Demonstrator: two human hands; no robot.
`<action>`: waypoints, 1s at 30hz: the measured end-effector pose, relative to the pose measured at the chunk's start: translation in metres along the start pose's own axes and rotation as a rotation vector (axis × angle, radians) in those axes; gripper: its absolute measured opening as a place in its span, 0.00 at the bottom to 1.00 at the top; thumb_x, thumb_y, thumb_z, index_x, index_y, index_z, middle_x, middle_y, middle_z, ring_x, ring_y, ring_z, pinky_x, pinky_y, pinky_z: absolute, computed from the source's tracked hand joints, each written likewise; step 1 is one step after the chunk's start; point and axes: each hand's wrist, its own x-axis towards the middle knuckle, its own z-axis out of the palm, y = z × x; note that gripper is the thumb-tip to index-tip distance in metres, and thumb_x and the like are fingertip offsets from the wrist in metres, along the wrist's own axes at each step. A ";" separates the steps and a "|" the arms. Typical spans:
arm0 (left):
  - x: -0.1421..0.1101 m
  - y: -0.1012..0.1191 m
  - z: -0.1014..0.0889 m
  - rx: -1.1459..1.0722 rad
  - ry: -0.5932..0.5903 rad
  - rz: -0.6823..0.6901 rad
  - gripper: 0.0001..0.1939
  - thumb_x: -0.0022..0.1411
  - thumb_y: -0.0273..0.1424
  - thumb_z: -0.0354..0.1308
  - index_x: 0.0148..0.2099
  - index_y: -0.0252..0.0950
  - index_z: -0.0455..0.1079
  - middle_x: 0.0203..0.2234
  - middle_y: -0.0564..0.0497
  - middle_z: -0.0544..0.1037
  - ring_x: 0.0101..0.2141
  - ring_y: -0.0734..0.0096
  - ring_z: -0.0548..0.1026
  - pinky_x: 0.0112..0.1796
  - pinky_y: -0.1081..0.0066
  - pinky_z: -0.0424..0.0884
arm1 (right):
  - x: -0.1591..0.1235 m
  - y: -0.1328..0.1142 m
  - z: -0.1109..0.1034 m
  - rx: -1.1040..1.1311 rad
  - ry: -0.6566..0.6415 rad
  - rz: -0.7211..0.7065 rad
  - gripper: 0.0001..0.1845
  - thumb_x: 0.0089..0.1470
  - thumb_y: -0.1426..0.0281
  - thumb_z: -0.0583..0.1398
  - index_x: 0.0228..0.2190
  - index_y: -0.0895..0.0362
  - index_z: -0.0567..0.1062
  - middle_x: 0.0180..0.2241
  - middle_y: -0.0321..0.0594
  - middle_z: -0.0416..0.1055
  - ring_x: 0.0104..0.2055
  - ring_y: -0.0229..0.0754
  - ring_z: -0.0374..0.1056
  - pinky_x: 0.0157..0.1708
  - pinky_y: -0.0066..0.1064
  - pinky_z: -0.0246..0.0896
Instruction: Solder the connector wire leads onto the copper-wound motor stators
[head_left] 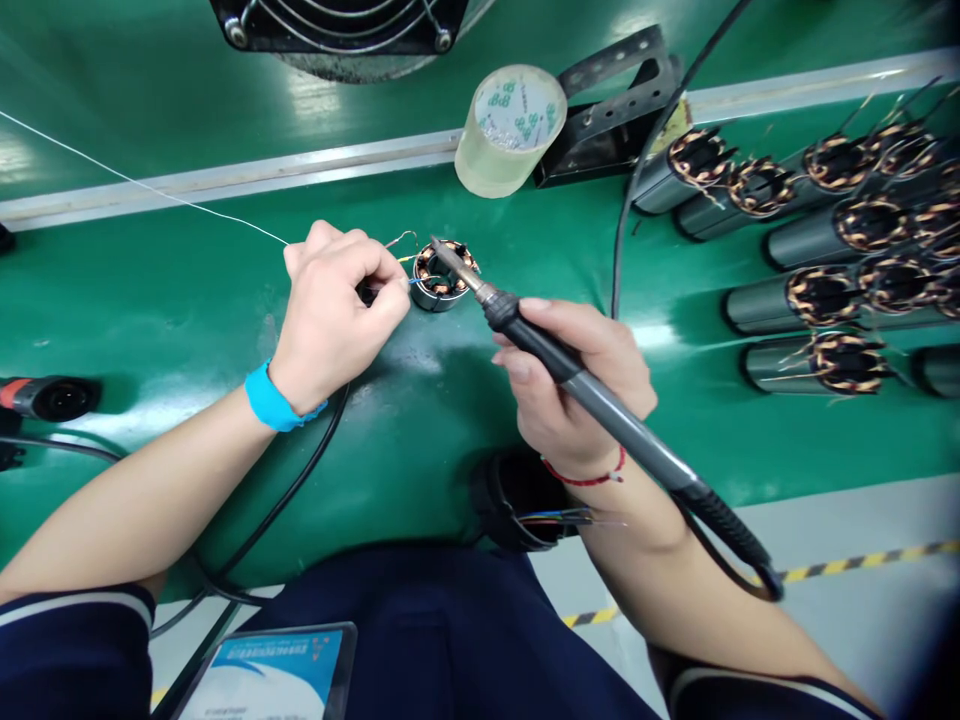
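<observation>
My right hand (581, 385) grips a soldering iron (615, 410) like a pen, its tip over the top of a small stator (444, 285) with copper windings. My left hand (341, 300) is closed in a pinch at the stator's left side. A thin silvery solder wire (202, 207) runs from the upper left into this hand. At its fingertips shows a short blue lead (417, 281), and other fine leads stick out above. What lies inside the left fist is partly hidden. Whether the iron tip touches a winding, I cannot tell.
Several wound stators in dark cylinders (806, 300) stand at the right. Behind are a tape roll (510, 130), a perforated metal bracket (619, 75) and a fan (341, 25). A dark cylinder with wires (517, 500) sits near my body. Black cables (292, 490) cross the green bench.
</observation>
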 end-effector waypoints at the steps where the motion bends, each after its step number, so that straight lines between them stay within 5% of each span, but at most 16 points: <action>1: 0.000 0.000 0.000 0.008 0.003 0.001 0.08 0.55 0.28 0.55 0.24 0.39 0.66 0.22 0.52 0.72 0.35 0.59 0.69 0.44 0.44 0.62 | 0.002 -0.002 -0.001 0.013 -0.035 0.022 0.20 0.58 0.63 0.61 0.52 0.44 0.69 0.43 0.38 0.75 0.34 0.42 0.74 0.32 0.37 0.73; 6: 0.000 0.000 0.000 -0.002 0.006 -0.023 0.09 0.56 0.27 0.54 0.24 0.40 0.66 0.23 0.52 0.73 0.36 0.60 0.69 0.46 0.47 0.62 | 0.031 -0.013 -0.001 0.177 -0.174 0.214 0.19 0.62 0.66 0.57 0.54 0.46 0.67 0.55 0.37 0.67 0.43 0.43 0.76 0.37 0.34 0.77; 10: 0.001 -0.001 0.000 -0.006 0.008 -0.028 0.08 0.56 0.28 0.54 0.24 0.40 0.66 0.23 0.52 0.73 0.36 0.60 0.69 0.46 0.49 0.63 | 0.059 -0.010 0.008 0.085 -0.297 0.221 0.15 0.58 0.73 0.58 0.48 0.57 0.69 0.39 0.39 0.76 0.42 0.43 0.75 0.45 0.37 0.73; 15: 0.002 -0.003 0.001 0.004 0.021 -0.019 0.08 0.56 0.28 0.53 0.25 0.40 0.67 0.23 0.53 0.73 0.35 0.61 0.69 0.45 0.53 0.65 | 0.063 0.006 0.027 -0.010 -0.376 0.210 0.26 0.49 0.79 0.60 0.50 0.53 0.64 0.34 0.34 0.74 0.39 0.42 0.73 0.45 0.38 0.69; 30: 0.005 -0.010 0.006 -0.052 0.014 -0.019 0.08 0.58 0.30 0.53 0.26 0.39 0.67 0.23 0.54 0.74 0.35 0.63 0.71 0.46 0.56 0.66 | 0.061 0.002 0.043 -0.168 -0.247 0.282 0.25 0.50 0.80 0.59 0.48 0.50 0.63 0.29 0.32 0.73 0.33 0.44 0.72 0.38 0.38 0.68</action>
